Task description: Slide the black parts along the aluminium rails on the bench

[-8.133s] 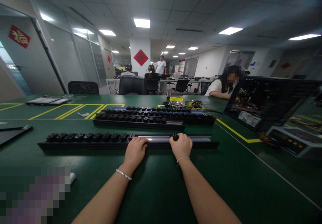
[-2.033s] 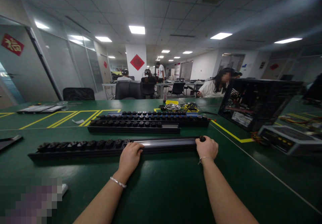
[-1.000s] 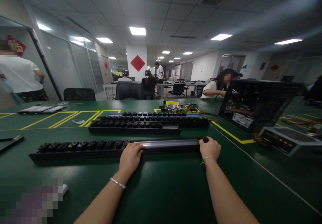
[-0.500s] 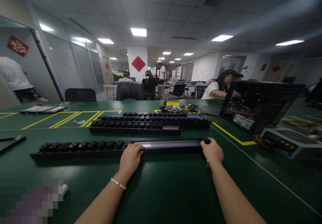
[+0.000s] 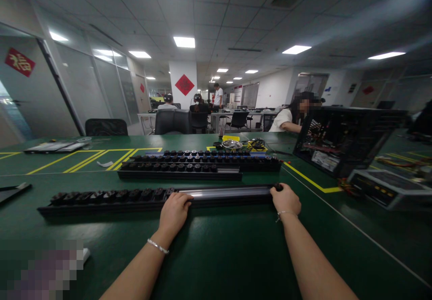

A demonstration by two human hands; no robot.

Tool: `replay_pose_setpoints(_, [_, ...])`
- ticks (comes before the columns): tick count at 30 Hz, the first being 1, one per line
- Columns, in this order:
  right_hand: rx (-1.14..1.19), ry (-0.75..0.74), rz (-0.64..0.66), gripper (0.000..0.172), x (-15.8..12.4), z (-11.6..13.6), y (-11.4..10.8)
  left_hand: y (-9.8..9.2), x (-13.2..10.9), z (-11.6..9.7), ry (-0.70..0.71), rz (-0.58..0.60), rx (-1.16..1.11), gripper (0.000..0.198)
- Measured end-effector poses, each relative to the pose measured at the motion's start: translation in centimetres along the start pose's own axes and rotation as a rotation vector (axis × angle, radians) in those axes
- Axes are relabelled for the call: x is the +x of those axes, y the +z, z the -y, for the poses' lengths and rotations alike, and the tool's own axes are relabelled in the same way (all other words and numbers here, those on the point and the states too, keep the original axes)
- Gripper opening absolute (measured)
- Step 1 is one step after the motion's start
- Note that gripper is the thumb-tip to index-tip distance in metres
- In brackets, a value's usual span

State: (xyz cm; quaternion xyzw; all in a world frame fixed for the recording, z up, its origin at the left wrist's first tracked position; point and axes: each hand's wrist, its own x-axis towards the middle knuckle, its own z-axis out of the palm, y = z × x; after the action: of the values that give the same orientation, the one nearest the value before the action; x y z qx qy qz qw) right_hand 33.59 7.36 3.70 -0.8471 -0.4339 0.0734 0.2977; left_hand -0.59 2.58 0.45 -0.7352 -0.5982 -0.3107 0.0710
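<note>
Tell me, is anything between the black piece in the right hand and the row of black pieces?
Only the left hand, on the rail by the right end of the row. Nothing else visible stands between.

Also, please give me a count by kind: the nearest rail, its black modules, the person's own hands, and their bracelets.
Nearest rail: 1
Left hand and right hand: 2
Black modules: 11 (10 in a row, 1 at the right hand)
Bracelets: 2
Total: 16

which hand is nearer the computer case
Right: the right hand is left of the computer case, nearer the camera; the left hand is farther left, on the black track.
</note>
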Motion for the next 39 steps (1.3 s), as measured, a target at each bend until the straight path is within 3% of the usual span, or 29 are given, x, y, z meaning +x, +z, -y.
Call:
replay_pose_setpoints(18, [0.000,0.060,0.038,0.043,0.4,-0.3,-0.4,-0.1,-0.1,0.0,0.000,0.000,-0.007,0.020])
replay_pose_setpoints(30, [0.117,0.106,-0.061,0.043,3.0,-2.4,0.9,-0.3,0.1,-0.2,-0.017,0.018,-0.022,0.020])
replay_pose_setpoints(39, [0.065,0.163,-0.081,0.048,5.5,-5.4,0.1,-0.2,0.0,-0.2,-0.016,0.000,-0.022,0.019])
